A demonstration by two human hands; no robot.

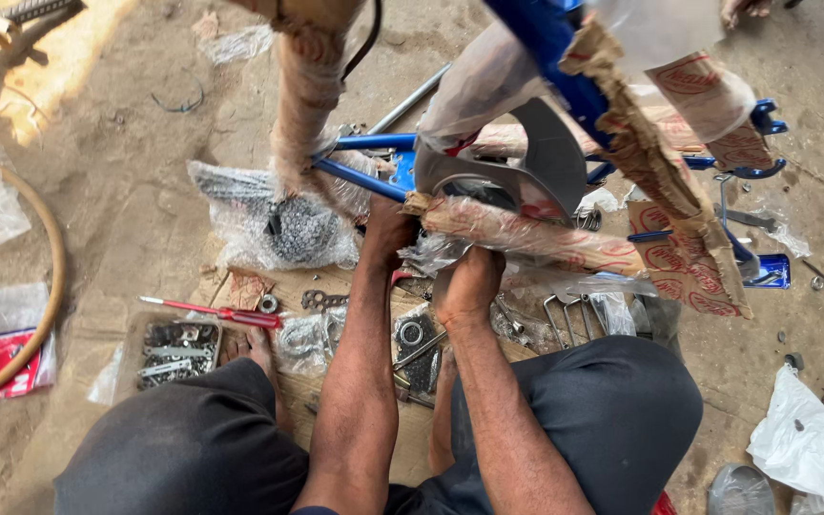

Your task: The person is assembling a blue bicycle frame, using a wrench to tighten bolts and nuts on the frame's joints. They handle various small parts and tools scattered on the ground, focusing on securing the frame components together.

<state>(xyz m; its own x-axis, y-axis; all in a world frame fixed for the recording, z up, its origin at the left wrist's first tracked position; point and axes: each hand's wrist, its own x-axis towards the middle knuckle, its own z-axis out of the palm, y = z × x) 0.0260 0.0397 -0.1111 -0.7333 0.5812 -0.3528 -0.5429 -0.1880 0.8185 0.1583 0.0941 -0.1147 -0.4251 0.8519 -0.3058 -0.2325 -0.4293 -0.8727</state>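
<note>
Two knees in dark shorts nearest, both forearms reaching out to a paper-wrapped blue bicycle frame (565, 57) standing on the floor.

Left hand (385, 234) up against the wrapped frame tube (526, 234), fingers hidden behind paper and plastic, so grip cannot be told. Right hand (469, 281) curled around torn plastic wrap just under the same tube, seemingly closed on it. Grey mudguard (550, 157) curving just above both hands. One red-handled screwdriver (212, 312) lying on cardboard, beside one tray of bolts (174, 348). Tan rim (45, 286) cut off at left.
</note>
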